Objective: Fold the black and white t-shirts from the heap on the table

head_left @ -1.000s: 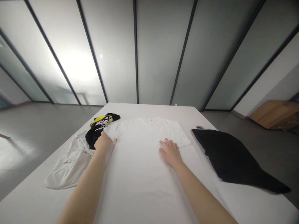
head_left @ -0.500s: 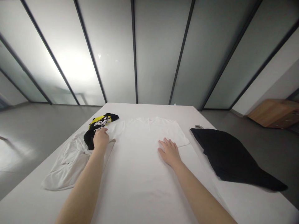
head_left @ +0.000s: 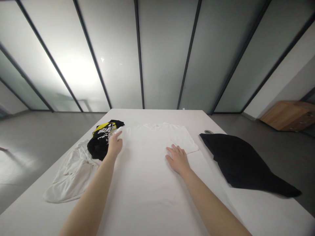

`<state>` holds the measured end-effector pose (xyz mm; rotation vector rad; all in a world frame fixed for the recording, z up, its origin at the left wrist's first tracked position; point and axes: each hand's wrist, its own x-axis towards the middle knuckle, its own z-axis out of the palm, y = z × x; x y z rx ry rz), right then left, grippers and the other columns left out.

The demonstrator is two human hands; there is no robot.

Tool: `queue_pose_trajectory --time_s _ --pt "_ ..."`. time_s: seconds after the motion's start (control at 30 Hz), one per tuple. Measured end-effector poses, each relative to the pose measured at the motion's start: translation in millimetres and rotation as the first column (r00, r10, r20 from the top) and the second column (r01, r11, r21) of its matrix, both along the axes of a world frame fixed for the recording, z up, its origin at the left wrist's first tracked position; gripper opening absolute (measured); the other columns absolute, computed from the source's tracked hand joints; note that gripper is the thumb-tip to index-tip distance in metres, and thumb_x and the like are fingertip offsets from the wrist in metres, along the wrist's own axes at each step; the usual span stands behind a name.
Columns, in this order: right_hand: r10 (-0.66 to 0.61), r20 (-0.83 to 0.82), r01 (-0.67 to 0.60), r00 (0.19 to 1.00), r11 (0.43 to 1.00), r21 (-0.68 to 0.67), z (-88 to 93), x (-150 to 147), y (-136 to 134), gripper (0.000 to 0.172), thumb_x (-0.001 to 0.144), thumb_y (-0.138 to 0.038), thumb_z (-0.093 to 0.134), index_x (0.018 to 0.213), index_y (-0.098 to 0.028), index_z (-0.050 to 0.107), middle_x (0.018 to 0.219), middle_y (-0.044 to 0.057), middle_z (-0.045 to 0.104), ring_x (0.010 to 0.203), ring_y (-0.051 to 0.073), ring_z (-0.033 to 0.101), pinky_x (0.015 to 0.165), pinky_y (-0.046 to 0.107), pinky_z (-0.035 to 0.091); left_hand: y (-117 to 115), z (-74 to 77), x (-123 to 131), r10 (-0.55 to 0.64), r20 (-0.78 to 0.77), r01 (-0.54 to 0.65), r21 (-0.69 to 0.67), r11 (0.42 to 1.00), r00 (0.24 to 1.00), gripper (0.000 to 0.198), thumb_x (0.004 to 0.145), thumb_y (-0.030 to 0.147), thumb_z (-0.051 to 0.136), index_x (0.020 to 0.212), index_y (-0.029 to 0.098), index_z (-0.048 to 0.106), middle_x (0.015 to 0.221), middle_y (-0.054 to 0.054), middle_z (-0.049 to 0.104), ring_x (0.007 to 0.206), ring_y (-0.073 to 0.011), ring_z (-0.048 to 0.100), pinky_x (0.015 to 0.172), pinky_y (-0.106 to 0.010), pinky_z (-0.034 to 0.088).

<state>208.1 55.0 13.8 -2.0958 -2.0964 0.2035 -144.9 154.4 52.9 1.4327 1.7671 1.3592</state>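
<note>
A white T-shirt [head_left: 147, 164] lies spread face up before me, its neckline towards the far end. My left hand [head_left: 115, 144] is at its left sleeve, with index finger and thumb apart; the other fingers are hidden behind the hand. On the right half of the shirt, below the right sleeve [head_left: 185, 141], rests my right hand [head_left: 178, 159], palm down with fingers spread. Just left of my left hand is a bunched black garment with a yellow and white print [head_left: 99, 144].
A crumpled white garment [head_left: 71, 173] lies at the table's left. Along the right edge lies a folded black garment [head_left: 243, 160], with a grey roll [head_left: 208, 132] behind it. The white table [head_left: 157, 114] ends before frosted glass panels [head_left: 162, 55]. A wooden cabinet [head_left: 285, 114] stands far right.
My left hand has moved right, from beside the black printed garment onto the shirt's left side, and the left sleeve no longer sticks out. My right hand stays in place.
</note>
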Motion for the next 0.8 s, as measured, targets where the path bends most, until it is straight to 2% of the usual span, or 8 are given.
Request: queue_pose_trajectory --time_s 0.07,0.13,0.23,0.3,0.37,0.5,0.63,0.8 --pt "0.002 -0.004 -0.002 1.000 1.000 -0.002 -0.1 0.4 0.3 0.053 0.106 -0.039 0.048 0.158 -0.029 0.054 0.173 0.009 0.038 0.159 0.037 0.031 0.128 0.055 0.019 -7.6 -0.9 19.5 -0.223 -0.258 0.242 0.043 0.969 0.940 0.056 0.079 0.019 0.058 0.132 0.020 0.073 0.116 -0.010 0.071 0.084 -0.0212 0.069 0.086 -0.038 0.059" --pt "0.002 -0.009 -0.002 1.000 1.000 -0.004 -0.3 0.6 0.4 0.053 0.106 -0.039 0.049 0.158 -0.030 0.054 0.173 0.009 0.037 0.159 0.036 0.031 0.128 0.055 0.019 -17.0 -4.2 39.4 -0.428 -0.394 0.456 -0.025 0.890 0.813 0.057 0.085 0.025 0.058 0.142 0.023 0.066 0.128 -0.011 0.070 0.079 -0.0183 0.069 0.085 -0.037 0.060" --pt "-0.001 -0.015 0.001 1.000 1.000 -0.007 -0.6 0.6 0.4 0.053 0.106 -0.039 0.049 0.158 -0.030 0.054 0.173 0.009 0.038 0.159 0.036 0.031 0.128 0.055 0.019 -27.5 -11.4 59.5 -0.532 -0.476 0.557 -0.103 0.824 0.700 0.058 0.095 0.037 0.058 0.151 0.024 0.057 0.131 -0.011 0.072 0.076 -0.0177 0.070 0.083 -0.036 0.059" --pt "-0.001 -0.016 0.001 1.000 1.000 -0.006 -0.9 0.7 0.4 0.053 0.106 -0.040 0.049 0.158 -0.029 0.054 0.173 0.009 0.037 0.159 0.036 0.030 0.128 0.055 0.019 -29.1 -17.1 63.6 -0.481 -0.538 0.514 -0.100 0.852 0.692 0.052 0.099 0.040 0.054 0.149 0.023 0.058 0.123 -0.010 0.076 0.085 -0.0217 0.073 0.088 -0.038 0.059" --pt "0.000 -0.016 0.000 1.000 1.000 -0.006 -1.0 0.8 0.5 0.053 0.106 -0.039 0.049 0.158 -0.029 0.054 0.173 0.009 0.037 0.159 0.036 0.031 0.128 0.055 0.019 -27.2 -23.9 62.3 -0.391 -0.622 0.448 -0.071 0.891 0.679 0.048 0.102 0.039 0.051 0.146 0.022 0.060 0.122 -0.011 0.077 0.104 -0.0274 0.073 0.098 -0.043 0.056" --pt "0.001 -0.013 -0.001 1.000 1.000 0.002 -0.8 1.0 0.7 0.053 0.105 -0.039 0.050 0.157 -0.029 0.054 0.173 0.009 0.038 0.159 0.036 0.031 0.128 0.055 0.020 -23.4 -39.0 55.0 -0.288 -0.754 0.322 -0.107 0.941 0.591 0.049 0.105 0.037 0.047 0.148 0.016 0.057 0.149 -0.018 0.063 0.142 -0.0346 0.055 0.118 -0.051 0.043" --pt "-0.001 -0.018 0.002 1.000 1.000 0.016 -1.0 0.9 0.5 0.052 0.105 -0.039 0.049 0.156 -0.030 0.056 0.172 0.008 0.039 0.158 0.036 0.032 0.128 0.055 0.021 -24.6 -46.1 52.3 -0.312 -0.812 0.230 -0.224 0.947 0.493 0.050 0.107 0.042 0.043 0.150 0.018 0.055 0.164 -0.019 0.049 0.154 -0.0343 0.043 0.124 -0.052 0.036" --pt "0.000 -0.020 0.001 1.000 1.000 0.023 -1.7 1.1 0.0 0.052 0.105 -0.039 0.049 0.155 -0.030 0.056 0.172 0.009 0.039 0.158 0.035 0.033 0.128 0.055 0.021 -26.7 -45.5 53.4 -0.317 -0.824 0.113 -0.300 0.947 0.470 0.059 0.109 0.046 0.036 0.159 0.016 0.045 0.170 -0.022 0.038 0.160 -0.0362 0.032 0.124 -0.057 0.032"
